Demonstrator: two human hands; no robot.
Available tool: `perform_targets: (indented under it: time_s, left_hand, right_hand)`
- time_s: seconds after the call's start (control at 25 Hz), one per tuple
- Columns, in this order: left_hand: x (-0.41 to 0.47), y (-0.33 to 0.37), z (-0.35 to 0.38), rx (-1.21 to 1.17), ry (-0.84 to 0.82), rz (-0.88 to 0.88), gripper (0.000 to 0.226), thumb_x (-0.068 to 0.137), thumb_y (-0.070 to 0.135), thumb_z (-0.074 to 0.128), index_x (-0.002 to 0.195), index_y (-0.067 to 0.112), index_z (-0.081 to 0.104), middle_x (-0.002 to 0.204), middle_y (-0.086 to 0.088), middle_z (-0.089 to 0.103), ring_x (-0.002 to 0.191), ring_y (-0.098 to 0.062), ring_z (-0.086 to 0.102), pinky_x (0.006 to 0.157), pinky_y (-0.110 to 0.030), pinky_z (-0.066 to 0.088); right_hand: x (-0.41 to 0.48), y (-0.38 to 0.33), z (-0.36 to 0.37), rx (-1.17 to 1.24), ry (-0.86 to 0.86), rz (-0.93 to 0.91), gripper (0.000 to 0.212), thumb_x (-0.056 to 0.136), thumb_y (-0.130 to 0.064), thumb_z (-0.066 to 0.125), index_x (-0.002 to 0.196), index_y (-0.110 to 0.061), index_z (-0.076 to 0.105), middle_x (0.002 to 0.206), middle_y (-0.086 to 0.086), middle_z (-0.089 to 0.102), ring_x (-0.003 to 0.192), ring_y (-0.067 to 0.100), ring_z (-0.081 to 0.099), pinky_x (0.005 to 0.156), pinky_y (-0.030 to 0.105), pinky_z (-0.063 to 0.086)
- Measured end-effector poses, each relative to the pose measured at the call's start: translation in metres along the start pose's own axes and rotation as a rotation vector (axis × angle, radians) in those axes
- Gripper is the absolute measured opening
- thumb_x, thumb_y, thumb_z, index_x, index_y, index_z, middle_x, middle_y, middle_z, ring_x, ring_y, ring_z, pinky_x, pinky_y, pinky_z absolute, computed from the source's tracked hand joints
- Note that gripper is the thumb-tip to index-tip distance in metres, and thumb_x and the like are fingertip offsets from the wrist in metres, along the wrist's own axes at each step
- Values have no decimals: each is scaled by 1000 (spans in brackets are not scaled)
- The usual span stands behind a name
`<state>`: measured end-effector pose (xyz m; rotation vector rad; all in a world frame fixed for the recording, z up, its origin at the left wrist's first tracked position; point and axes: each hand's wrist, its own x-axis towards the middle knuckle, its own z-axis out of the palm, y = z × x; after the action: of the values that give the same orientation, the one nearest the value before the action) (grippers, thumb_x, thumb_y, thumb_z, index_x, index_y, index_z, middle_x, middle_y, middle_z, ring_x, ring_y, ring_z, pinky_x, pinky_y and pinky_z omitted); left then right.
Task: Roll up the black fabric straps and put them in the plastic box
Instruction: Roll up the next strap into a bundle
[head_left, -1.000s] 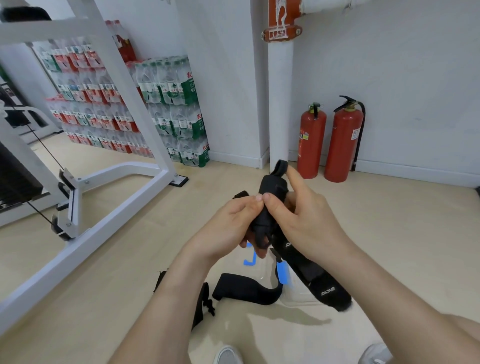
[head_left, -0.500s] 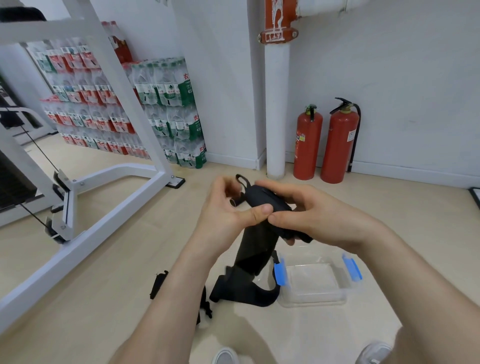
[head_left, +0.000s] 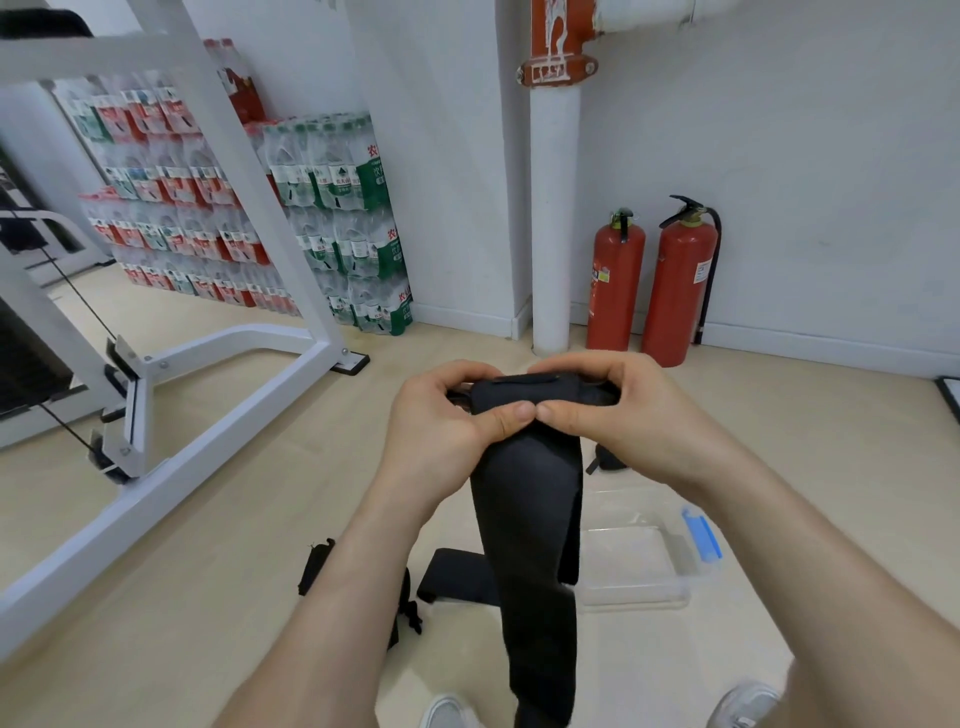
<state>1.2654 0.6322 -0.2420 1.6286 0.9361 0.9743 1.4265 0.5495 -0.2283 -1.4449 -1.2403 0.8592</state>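
Head view: my left hand (head_left: 441, 421) and right hand (head_left: 623, 410) both curl around the top of one black fabric strap (head_left: 530, 519), thumbs pinching side by side against a small, tight roll held in the air above the floor (head_left: 208, 519). The strap looks soft, matte and limp, a broad flat band hanging in a long free tail towards my shoes. I judge the roll could spring open if either thumb slackens, or wind crooked because nothing tensions the tail. A skewed roll may not sit well in the plastic box (head_left: 639, 592), a clear, shallow, rigid tub with a blue latch (head_left: 702, 535), lying just beyond the tail. Another strap (head_left: 457, 577) lies unrolled beside it.
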Motion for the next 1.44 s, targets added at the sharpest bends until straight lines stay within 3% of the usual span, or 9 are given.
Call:
perform_targets:
  time_s: [0.16, 0.4, 0.56, 0.76, 0.88, 0.96, 1.08, 1.2, 1.44]
  left_hand:
    - [2, -2, 4, -86, 135, -66, 23, 72, 22, 86, 87, 23, 68, 79, 4, 70, 76, -18, 69, 67, -34, 57]
    - [0, 3, 1, 148, 162, 61, 24, 68, 40, 85, 74, 32, 64, 62, 18, 65, 61, 1, 60, 57, -12, 47]
    - [0, 6, -4, 87, 37, 48, 29, 67, 25, 89, 87, 33, 69, 83, 4, 71, 75, -17, 69, 67, -27, 59]
    - [-4, 9, -7, 112, -39, 183, 43, 73, 1, 81, 92, 39, 70, 89, 23, 72, 89, 4, 65, 78, -10, 49]
    - [-3, 8, -9, 150, -20, 245, 49, 72, -3, 79, 90, 42, 68, 92, 19, 71, 92, 3, 63, 80, -9, 46]
    - [-3, 6, -6, 198, -10, 286, 50, 71, 0, 82, 90, 43, 68, 98, 13, 70, 95, -1, 63, 82, -14, 48]
    - [-6, 5, -4, 89, -62, 225, 40, 73, 7, 83, 97, 37, 72, 99, 7, 72, 92, -6, 67, 79, -19, 52]
    - [-8, 9, -6, -128, -199, 63, 26, 75, 25, 77, 100, 33, 73, 95, 3, 74, 91, -13, 71, 72, -26, 57]
    - [-6, 8, -2, -31, -109, 242, 49, 69, -8, 79, 94, 34, 73, 90, 19, 75, 91, -2, 70, 79, -16, 53]
  right_hand:
    - [-1, 7, 9, 91, 13, 119, 62, 77, -18, 83, 128, -30, 49, 113, -1, 67, 89, 9, 71, 60, 16, 54]
    - [5, 10, 15, 69, 84, 116, 11, 96, -13, 62, 98, -20, 69, 85, -6, 77, 75, 6, 73, 52, 12, 49]
    - [6, 7, 10, 45, 34, 106, 22, 101, -12, 52, 100, -27, 68, 89, -10, 75, 79, 3, 72, 57, 14, 51]
    - [5, 9, 6, 177, -102, 45, 24, 95, -3, 59, 107, -22, 68, 94, -3, 74, 89, 11, 71, 67, 19, 54]
    - [3, 10, 1, 315, -221, 92, 39, 84, -29, 70, 121, -16, 65, 106, 6, 71, 92, 15, 69, 68, 22, 53]
    - [3, 9, 6, 305, -170, 110, 35, 91, -41, 64, 116, -17, 69, 94, 2, 72, 81, 10, 68, 61, 18, 50]
    - [3, 8, 9, 355, -54, 82, 23, 98, -20, 56, 112, -8, 70, 74, -3, 72, 62, 6, 66, 50, 14, 47]
    - [2, 9, 2, 290, -17, 2, 21, 96, -13, 58, 114, -12, 70, 90, 8, 75, 82, 19, 73, 65, 21, 56]
    - [4, 8, 4, 263, -120, 79, 38, 89, -45, 55, 119, -26, 68, 110, 4, 71, 98, 21, 70, 77, 30, 59]
